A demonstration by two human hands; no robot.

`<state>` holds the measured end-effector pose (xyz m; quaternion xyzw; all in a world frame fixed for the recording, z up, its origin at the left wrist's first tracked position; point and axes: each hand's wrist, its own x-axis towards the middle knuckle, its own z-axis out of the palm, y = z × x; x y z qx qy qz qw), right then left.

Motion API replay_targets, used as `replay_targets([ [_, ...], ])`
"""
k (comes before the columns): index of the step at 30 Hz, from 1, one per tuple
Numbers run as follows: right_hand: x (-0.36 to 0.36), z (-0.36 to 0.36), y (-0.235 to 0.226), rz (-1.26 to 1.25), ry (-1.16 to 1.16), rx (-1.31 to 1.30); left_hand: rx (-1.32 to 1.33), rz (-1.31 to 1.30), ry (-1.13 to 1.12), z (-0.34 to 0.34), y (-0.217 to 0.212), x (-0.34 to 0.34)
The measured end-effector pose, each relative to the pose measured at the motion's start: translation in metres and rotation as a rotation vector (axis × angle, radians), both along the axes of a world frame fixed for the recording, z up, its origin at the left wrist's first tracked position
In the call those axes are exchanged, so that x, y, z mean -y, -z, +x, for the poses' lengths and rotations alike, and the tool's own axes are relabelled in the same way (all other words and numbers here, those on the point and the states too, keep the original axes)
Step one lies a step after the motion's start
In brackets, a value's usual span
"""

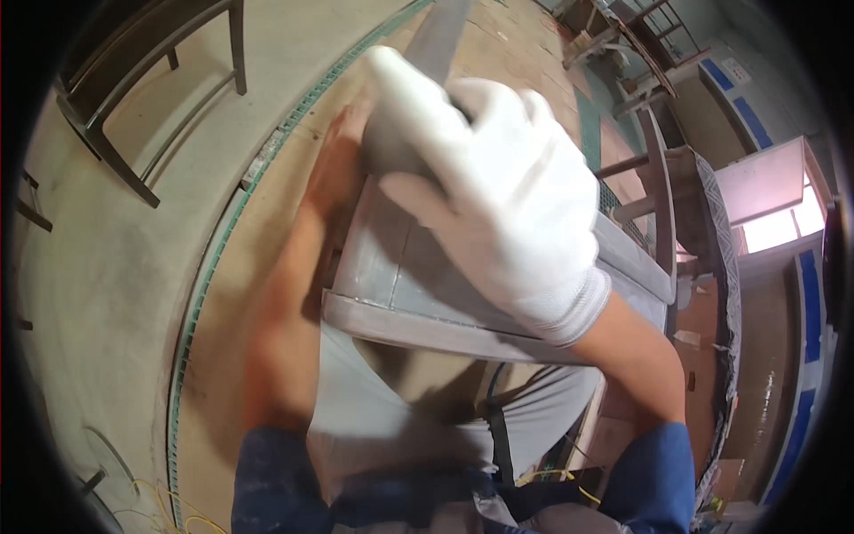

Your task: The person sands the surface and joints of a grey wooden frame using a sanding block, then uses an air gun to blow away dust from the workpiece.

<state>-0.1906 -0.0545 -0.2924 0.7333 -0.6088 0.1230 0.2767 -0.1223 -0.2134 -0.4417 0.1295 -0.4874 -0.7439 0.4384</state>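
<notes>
A grey wooden chair [436, 265] lies across my lap, its flat seat facing up and a grey post [438, 40] running away from me at the top. My right hand [507, 187], in a white knitted glove, is closed around a grey, soft-looking pad [390, 147] over the chair's far left corner. The glove covers much of the pad, so its exact kind does not show. Bare and blurred, my left hand [342, 138] grips the chair's far left side; its fingertips are partly hidden behind the pad and chair.
A dark wooden chair [133, 89] stands on the concrete floor at the upper left. Brown sheeting [236, 329] edged with a green strip lies beneath me. To the right are wooden frame parts [658, 196] and a fabric-edged bench [719, 294]. Yellow cord [578, 488] lies near my right elbow.
</notes>
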Motion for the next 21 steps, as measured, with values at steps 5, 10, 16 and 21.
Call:
replay_targets([
  [5,0.012,-0.013,0.005,-0.069,-0.058,0.05,0.044,-0.02,0.0,-0.017,-0.004,-0.006],
  [10,-0.021,-0.03,-0.014,0.162,0.041,0.192,-0.232,0.089,0.295,-0.001,0.016,0.018],
  [16,-0.073,-0.107,-0.006,0.06,-0.11,0.201,-0.176,0.004,0.072,-0.015,0.016,0.014],
  [21,-0.072,-0.101,-0.009,0.136,-0.135,-0.01,0.0,-0.118,-0.183,-0.014,0.06,0.028],
])
